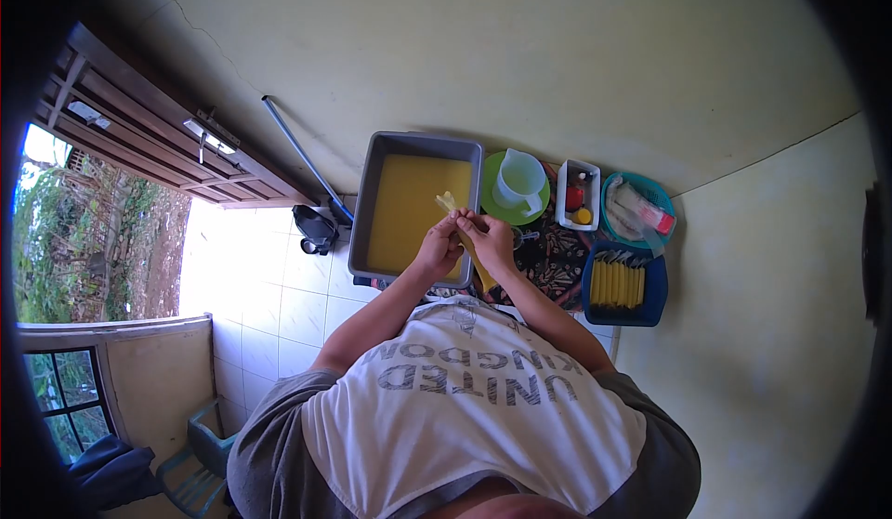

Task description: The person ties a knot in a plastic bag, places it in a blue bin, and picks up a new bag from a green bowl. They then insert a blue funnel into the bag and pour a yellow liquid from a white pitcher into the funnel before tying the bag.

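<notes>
Both my hands meet over the near right edge of a grey tub (pixel 359 231) that holds yellow liquid (pixel 409 208). My left hand (pixel 439 245) and my right hand (pixel 490 238) are closed, fingertips together, around the neck of a narrow plastic bag (pixel 482 273). Its open end sticks up beyond my fingers, and its yellow-filled lower part hangs below my right hand. A translucent jug (pixel 518 180) stands on a green plate (pixel 495 210) to the right of the tub.
A white tray (pixel 563 220) holds small red and yellow-capped items. Plastic packaging fills a teal basket (pixel 609 189). Several yellow packs (pixel 618 284) stand in a dark blue basket (pixel 654 305). At left are a blue pole (pixel 307 157), a black bag (pixel 316 228), a green chair (pixel 206 449) and an open door (pixel 167 138).
</notes>
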Action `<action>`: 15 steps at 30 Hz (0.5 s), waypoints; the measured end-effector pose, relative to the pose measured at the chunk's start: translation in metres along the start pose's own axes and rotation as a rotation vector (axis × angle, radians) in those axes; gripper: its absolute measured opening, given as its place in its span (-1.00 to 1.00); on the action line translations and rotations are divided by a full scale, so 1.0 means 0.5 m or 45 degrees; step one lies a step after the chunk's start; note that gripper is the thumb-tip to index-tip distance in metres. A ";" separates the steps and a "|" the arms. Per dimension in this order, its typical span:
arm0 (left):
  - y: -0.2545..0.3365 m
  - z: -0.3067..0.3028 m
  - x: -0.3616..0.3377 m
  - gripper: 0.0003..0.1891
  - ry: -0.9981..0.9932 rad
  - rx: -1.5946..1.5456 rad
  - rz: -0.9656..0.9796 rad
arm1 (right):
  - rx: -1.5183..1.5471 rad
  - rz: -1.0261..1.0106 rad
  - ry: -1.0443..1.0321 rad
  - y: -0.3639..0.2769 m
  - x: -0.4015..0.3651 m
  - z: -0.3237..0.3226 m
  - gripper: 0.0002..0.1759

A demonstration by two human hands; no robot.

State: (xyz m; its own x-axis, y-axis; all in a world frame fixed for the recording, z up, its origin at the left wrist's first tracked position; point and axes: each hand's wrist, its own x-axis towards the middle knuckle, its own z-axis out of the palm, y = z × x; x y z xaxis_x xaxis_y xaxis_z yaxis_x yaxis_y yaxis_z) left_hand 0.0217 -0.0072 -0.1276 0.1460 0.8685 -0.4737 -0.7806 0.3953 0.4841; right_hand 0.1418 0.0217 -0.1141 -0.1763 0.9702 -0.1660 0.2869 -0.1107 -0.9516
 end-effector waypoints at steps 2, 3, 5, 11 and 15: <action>-0.002 -0.007 0.004 -0.80 -0.012 -0.010 -0.008 | -0.025 0.004 -0.001 0.006 0.002 0.001 -0.70; -0.002 -0.009 0.006 -0.77 -0.024 -0.019 -0.016 | -0.026 0.000 0.001 0.005 0.001 0.001 -0.71; -0.005 -0.013 0.010 -0.77 -0.021 -0.031 -0.020 | -0.026 -0.007 0.004 0.002 0.002 0.002 -0.71; -0.001 -0.009 0.006 -0.77 -0.014 -0.056 -0.033 | 0.001 -0.026 0.007 0.000 0.001 0.002 -0.72; 0.001 -0.008 0.005 -0.78 -0.067 -0.100 -0.040 | -0.031 -0.055 0.025 -0.005 0.000 0.002 -0.70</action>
State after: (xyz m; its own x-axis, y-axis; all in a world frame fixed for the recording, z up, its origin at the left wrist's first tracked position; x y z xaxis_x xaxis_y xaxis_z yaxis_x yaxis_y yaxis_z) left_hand 0.0190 -0.0060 -0.1313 0.2013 0.8713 -0.4476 -0.8202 0.3998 0.4093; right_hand 0.1400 0.0217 -0.1118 -0.1706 0.9780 -0.1197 0.3021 -0.0637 -0.9511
